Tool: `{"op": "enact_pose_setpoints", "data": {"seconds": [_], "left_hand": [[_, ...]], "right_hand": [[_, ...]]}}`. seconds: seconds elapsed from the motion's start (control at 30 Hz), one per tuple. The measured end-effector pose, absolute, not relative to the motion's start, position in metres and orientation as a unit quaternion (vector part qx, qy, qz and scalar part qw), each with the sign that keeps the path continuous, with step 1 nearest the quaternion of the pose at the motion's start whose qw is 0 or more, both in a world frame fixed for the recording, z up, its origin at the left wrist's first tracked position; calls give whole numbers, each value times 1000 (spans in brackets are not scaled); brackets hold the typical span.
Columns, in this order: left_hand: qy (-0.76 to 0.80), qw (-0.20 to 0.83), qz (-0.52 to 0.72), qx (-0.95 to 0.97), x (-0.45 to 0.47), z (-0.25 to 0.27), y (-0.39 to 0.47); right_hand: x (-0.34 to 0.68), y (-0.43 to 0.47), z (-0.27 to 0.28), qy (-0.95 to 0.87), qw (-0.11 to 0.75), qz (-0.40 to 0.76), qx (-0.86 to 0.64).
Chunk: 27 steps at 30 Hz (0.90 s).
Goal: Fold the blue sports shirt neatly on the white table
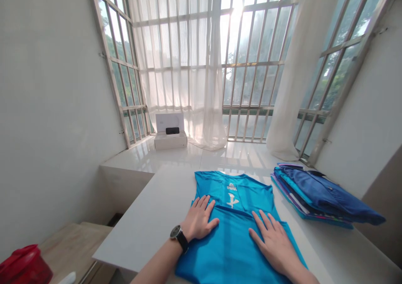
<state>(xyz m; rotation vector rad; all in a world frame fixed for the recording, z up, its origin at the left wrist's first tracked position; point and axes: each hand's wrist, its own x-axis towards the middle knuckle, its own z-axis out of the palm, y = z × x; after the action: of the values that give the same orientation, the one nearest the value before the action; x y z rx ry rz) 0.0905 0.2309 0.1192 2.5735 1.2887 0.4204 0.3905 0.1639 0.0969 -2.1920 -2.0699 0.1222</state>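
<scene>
A bright blue shirt (232,242) with white printed characters near its top lies on the white table, with a fold running across it below the print. My left hand (198,218) rests flat on the shirt's left side, fingers spread; a black-strapped watch is on that wrist. On the right side of the cloth, my right hand (273,240) also lies flat with its fingers apart. Both palms press near the crosswise fold and neither hand grips the cloth. The shirt's lower end runs out of view at the bottom.
To the right sits a stack of folded clothes (317,196), mostly blue. An open white box (171,140) holding a dark phone-like object stands on the window ledge. White curtains (201,66) hang before barred windows. A red container (27,265) is low left, beyond the table edge (114,265).
</scene>
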Motion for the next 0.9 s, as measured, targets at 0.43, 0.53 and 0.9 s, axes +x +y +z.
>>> {"op": "enact_pose_setpoints", "data": {"seconds": [0.43,0.53,0.9], "left_hand": [[400,79,168,898,92,126,206],[408,116,131,896,90,123,203],[412,123,133,893,87,125,202]], "right_hand": [[394,142,81,-697,98,22,-710],[392,136,83,-691,79,48,-717],[389,139,87,-689,45,52,-722]]}}
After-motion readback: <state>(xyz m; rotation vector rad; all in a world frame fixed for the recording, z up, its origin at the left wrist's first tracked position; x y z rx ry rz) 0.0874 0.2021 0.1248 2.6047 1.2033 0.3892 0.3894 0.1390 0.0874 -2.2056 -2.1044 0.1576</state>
